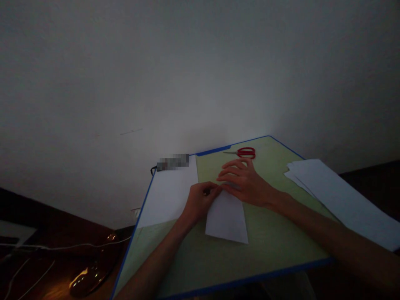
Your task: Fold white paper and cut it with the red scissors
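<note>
A folded white sheet of paper (227, 218) lies in the middle of a green board with a blue edge (271, 241). My left hand (200, 201) is curled, its fingertips pinching the paper's far left corner. My right hand (245, 181) lies flat on the paper's far end, fingers stretched out and pressing down. The two hands touch at the fingertips. Red-handled scissors (245, 152) rest just beyond my right hand, near the board's far edge.
A flat white sheet (170, 193) lies on the board's left side. A stack of white sheets (340, 200) overhangs the right edge. A plain wall rises behind. Left and below, a dark surface holds white cables (37, 248) and a shiny dark object (90, 277).
</note>
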`<action>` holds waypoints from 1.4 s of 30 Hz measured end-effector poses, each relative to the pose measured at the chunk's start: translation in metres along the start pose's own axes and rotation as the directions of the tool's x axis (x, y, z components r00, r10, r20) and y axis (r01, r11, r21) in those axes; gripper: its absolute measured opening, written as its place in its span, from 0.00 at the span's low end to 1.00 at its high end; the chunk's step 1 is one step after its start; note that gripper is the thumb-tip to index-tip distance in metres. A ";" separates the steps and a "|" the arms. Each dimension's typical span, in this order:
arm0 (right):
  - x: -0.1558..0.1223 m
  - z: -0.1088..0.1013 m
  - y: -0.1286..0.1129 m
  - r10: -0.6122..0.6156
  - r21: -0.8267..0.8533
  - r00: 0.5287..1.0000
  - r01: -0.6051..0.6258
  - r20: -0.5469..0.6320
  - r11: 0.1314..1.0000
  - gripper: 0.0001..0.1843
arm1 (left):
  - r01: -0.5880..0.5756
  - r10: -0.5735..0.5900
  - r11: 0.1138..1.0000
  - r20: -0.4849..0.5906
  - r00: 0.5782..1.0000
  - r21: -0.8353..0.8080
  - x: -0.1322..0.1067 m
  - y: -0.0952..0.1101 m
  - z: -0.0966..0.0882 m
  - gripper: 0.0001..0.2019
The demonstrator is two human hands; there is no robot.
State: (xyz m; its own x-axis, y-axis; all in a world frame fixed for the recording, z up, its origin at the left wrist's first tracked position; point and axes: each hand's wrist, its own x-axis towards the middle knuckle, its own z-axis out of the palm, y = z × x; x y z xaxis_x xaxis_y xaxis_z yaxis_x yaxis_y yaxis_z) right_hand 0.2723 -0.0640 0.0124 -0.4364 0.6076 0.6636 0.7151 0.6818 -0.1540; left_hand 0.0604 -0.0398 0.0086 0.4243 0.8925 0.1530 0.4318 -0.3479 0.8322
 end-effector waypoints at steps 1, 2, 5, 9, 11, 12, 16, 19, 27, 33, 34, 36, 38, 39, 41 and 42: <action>0.000 0.001 -0.001 -0.029 -0.012 0.999 0.029 0.038 1.000 0.05 | -0.016 0.016 0.999 0.008 1.000 0.036 -0.001 0.001 0.001 0.16; 0.000 0.001 -0.001 -0.046 -0.021 0.997 0.048 0.063 0.999 0.04 | -0.023 0.022 0.998 0.009 1.000 0.067 -0.001 0.001 0.002 0.16; 0.000 0.003 0.001 -0.061 -0.015 0.994 0.062 0.094 0.998 0.04 | -0.008 0.007 0.993 0.006 1.000 0.115 -0.003 0.001 0.002 0.16; 0.000 0.000 0.005 -0.028 0.046 0.993 0.023 0.116 0.999 0.02 | -0.023 0.022 0.995 0.008 1.000 0.101 -0.003 0.002 -0.001 0.15; 0.000 -0.001 0.006 -0.012 0.064 0.991 0.004 0.135 0.998 0.02 | -0.037 0.038 0.995 -0.008 0.999 0.093 -0.003 0.003 -0.002 0.13; 0.001 -0.002 0.006 -0.005 0.069 0.991 -0.005 0.137 0.998 0.02 | -0.039 0.041 0.995 -0.020 0.999 0.088 -0.003 0.004 -0.003 0.12; 0.002 -0.002 0.003 0.042 0.084 0.992 -0.052 0.116 0.995 0.01 | -0.046 0.047 0.998 -0.027 0.999 0.042 -0.005 0.008 -0.003 0.10; 0.003 0.000 -0.001 0.048 0.106 0.992 -0.061 0.120 0.993 0.02 | -0.073 0.071 0.996 0.027 0.997 0.057 -0.007 0.010 -0.002 0.12; 0.003 -0.001 0.003 0.026 0.132 0.990 -0.045 0.142 0.990 0.01 | -0.163 0.147 0.973 0.103 0.984 0.162 -0.011 0.021 -0.006 0.13; 0.002 -0.005 0.021 0.023 0.326 0.974 -0.098 0.226 0.940 0.04 | -0.142 0.123 0.982 0.154 0.980 0.121 -0.005 0.020 -0.016 0.11; 0.001 -0.006 0.024 0.025 0.361 0.970 -0.115 0.244 0.925 0.04 | -0.124 0.108 0.988 0.155 0.982 0.097 -0.004 0.018 -0.018 0.11; 0.000 -0.008 0.030 0.046 0.424 0.960 -0.165 0.277 0.891 0.05 | -0.084 0.075 0.995 0.155 0.985 0.049 -0.002 0.016 -0.023 0.10; -0.002 -0.013 0.036 0.077 0.461 0.945 -0.225 0.318 0.858 0.04 | -0.053 0.049 0.998 0.160 0.986 0.023 0.000 0.014 -0.029 0.10; -0.003 -0.016 0.039 0.095 0.466 0.936 -0.255 0.340 0.847 0.04 | -0.040 0.037 0.999 0.161 0.986 0.014 0.000 0.014 -0.033 0.10; -0.004 -0.024 0.046 0.128 0.457 0.917 -0.306 0.379 0.835 0.05 | -0.010 0.011 1.000 0.158 0.987 -0.007 0.001 0.013 -0.039 0.10; -0.005 -0.027 0.050 0.142 0.445 0.909 -0.322 0.392 0.835 0.06 | 0.003 0.000 1.000 0.153 0.988 -0.019 0.002 0.012 -0.042 0.10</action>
State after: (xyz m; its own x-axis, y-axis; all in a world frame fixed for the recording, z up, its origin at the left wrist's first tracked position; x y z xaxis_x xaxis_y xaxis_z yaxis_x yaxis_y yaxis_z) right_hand 0.3249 -0.0444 0.0212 -0.5095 0.8086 0.2942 0.4947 0.5550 -0.6687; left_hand 0.0329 -0.0305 0.0413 0.5410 0.8382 0.0694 0.4181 -0.3396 0.8425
